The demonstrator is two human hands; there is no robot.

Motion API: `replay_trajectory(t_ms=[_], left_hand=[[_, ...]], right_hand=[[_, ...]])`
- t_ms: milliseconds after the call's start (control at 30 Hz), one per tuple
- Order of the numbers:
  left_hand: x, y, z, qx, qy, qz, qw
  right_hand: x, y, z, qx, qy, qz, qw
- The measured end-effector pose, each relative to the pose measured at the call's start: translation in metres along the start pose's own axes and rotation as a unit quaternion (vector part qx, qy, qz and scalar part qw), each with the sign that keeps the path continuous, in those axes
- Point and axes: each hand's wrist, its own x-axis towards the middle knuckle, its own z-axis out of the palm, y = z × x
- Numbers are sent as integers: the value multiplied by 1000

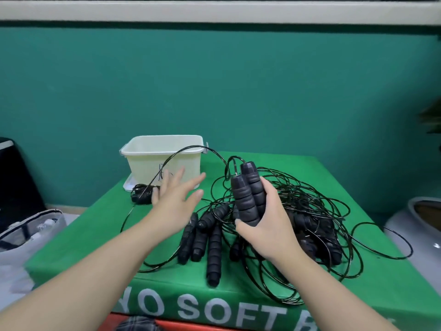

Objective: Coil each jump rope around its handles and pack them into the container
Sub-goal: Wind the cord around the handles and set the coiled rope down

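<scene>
While the right hand (267, 225) grips two black foam jump rope handles (248, 192) side by side and upright, fingers curled around them, the left hand (176, 199) hovers with fingers spread and holds nothing. Its cord (188, 149) arcs from the handle tops across the front of the cream plastic container (164, 151) at the far left of the green-covered table (95, 225). Further handles (214, 247) and tangled loose cords (322, 211) lie on the table; one coiled rope (142, 193) sits just before the container.
</scene>
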Motion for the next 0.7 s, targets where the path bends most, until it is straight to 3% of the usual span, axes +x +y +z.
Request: replay_trajectory(t_ms=[133,367,433,567,700], left_hand=[[-24,20,2,-61,-13,52,997],[-69,23,8,-133,-7,75,988],[-85,23,11,-214,2,89,973],[-125,24,8,-388,-54,58,918],[-155,19,9,-459,-40,6,888]], right_hand=[[-21,-11,7,-38,-39,-37,998],[-55,-25,0,-115,-91,-58,987],[-69,-30,1,-125,-89,-74,985],[-98,-38,5,-77,-57,-73,993],[-119,-55,12,16,-48,-39,998]])
